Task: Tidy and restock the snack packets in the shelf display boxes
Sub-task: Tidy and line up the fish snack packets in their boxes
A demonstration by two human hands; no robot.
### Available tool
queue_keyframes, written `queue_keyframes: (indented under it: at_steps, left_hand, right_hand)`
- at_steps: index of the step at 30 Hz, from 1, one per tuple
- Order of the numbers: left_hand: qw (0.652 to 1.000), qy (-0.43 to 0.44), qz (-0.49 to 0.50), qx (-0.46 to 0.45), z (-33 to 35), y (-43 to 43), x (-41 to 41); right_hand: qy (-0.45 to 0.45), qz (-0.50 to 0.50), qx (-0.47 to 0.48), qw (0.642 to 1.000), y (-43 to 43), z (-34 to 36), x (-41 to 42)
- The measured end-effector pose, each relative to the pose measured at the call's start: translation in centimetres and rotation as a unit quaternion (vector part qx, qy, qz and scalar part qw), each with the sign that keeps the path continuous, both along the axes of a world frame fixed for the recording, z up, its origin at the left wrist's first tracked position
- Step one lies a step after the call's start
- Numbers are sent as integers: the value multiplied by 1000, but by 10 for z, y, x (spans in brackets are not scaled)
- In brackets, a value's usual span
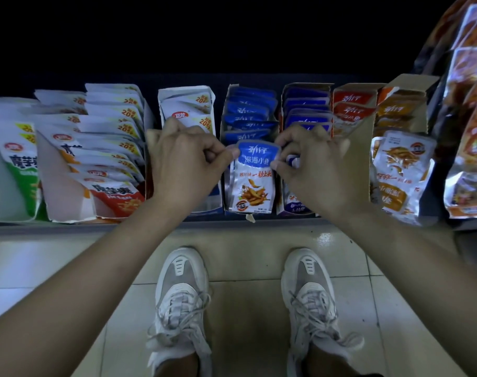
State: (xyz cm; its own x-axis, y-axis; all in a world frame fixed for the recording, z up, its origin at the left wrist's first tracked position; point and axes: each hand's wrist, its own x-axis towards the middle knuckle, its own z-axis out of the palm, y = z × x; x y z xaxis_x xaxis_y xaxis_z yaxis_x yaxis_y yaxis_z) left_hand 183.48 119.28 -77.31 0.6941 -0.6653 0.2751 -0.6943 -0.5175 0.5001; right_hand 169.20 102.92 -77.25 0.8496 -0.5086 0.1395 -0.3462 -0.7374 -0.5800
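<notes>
Restocking under way: my left hand and right hand each pinch a top corner of a blue-topped silver foil snack packet. The fingers are curled tight on its upper edge. The packet stands upright between the fingers, at the front of its open cardboard display box. Directly behind the fingers, that box already holds a neat row of matching blue packets, so I judge this one nearly finished. Work remains. Left of the fingers, the white foil packets lean loosely, and well right of them an orange-printed silver packet flops forward. A blue-and-white scrap shows under the right fingers; I cannot tell what it is.
</notes>
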Motion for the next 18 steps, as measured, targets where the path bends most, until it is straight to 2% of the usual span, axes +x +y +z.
queue_keyframes:
  at_steps: [3,7,9,11,13,18]
  left_hand:
    - [999,-45,20,-19,-7,6,-7]
    - [993,-71,-7,-96,-14,25,-26]
    - [989,-111,-62,-71,-20,33,-41]
    - [985,-150,-84,-7,-29,36,-48]
    - [984,-164,-65,27,-35,37,-49]
    - [980,-196,-30,36,-36,30,-46]
  right_hand:
    - [-15,-8,-117,993,11,-7,-5]
    - [-41,-27,-140,989,14,-14,-7]
    - [-53,-35,-132,989,15,-13,-5]
    - [-62,-36,-122,990,15,-13,-3]
    - [-75,-33,-115,990,16,-13,-4]
    - [-87,-19,-102,991,17,-15,-15]
